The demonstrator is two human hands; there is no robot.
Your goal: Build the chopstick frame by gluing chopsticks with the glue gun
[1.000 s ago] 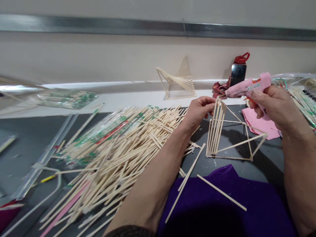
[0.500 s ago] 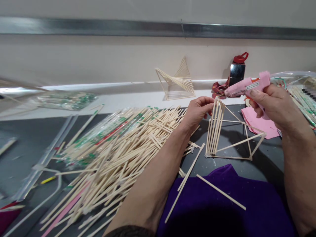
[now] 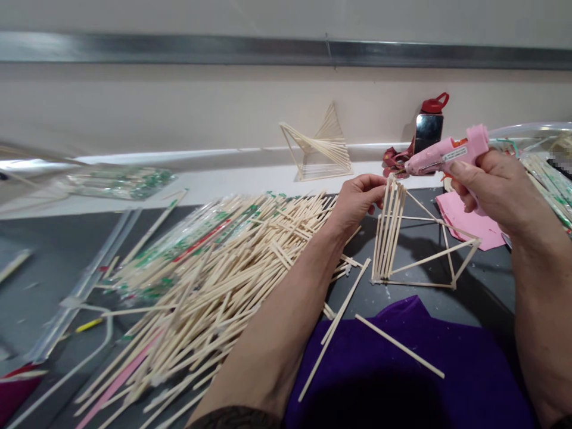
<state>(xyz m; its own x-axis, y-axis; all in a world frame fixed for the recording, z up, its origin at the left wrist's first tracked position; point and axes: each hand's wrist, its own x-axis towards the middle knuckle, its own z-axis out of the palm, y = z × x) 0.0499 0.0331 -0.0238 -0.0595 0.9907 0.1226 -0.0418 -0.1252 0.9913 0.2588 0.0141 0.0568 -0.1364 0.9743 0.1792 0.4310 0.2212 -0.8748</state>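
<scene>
A pink hot glue gun (image 3: 440, 156) is gripped in my right hand (image 3: 500, 179), its nozzle pointing left at the top corner of a stick frame (image 3: 388, 232). The frame stands on the dark table and is built of thin wooden sticks, with several set side by side on its left face. At that same top corner, my left hand (image 3: 360, 199) pinches the frame between thumb and fingers. The nozzle tip is at or very near the joint; I cannot tell whether it touches.
A large pile of loose wooden sticks (image 3: 241, 268) and plastic-wrapped sticks lies left of my forearm. Purple cloth (image 3: 402, 357) with a few sticks is in front of me. A finished-looking stick model (image 3: 317, 149), a red-capped bottle (image 3: 433, 107) and a phone (image 3: 428, 134) stand along the wall.
The glue gun has tipped very slightly, its rear end a little higher and further left. Otherwise both hands and the frame hold nearly the same position.
</scene>
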